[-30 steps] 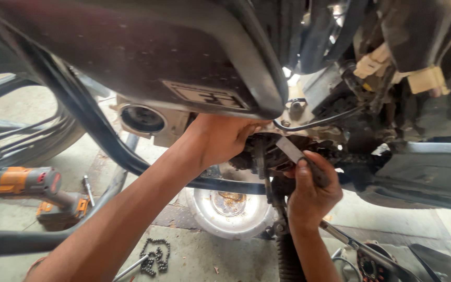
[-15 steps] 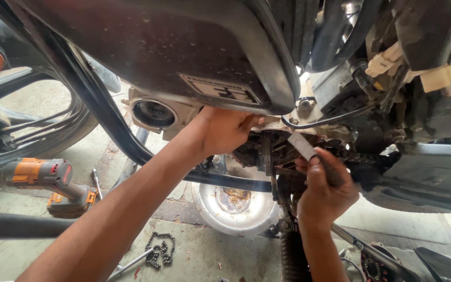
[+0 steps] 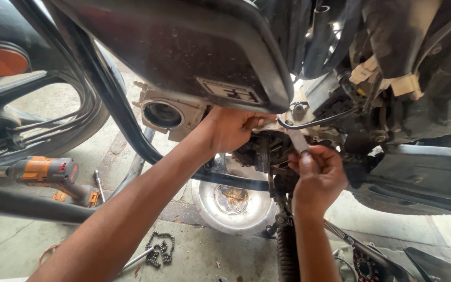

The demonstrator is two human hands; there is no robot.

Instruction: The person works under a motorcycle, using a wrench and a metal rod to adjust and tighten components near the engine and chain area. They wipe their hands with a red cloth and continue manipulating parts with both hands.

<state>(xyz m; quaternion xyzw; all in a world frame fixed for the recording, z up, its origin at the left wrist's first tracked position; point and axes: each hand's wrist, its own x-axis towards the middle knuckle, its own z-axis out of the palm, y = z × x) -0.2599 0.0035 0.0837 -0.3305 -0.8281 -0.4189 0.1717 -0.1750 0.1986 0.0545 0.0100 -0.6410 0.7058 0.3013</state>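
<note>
flat steel wrench (image 3: 297, 141) pinched in right hand (image 3: 317, 175), its head raised to greasy engine (image 3: 267, 149) | left hand (image 3: 233, 128) pressed on casing, grip hidden | round metal bowl (image 3: 233, 201) on floor below

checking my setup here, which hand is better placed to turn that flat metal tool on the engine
Right hand: it already grips the flat metal tool at the engine. The left hand is pressed against the casing, apparently bracing.
</note>
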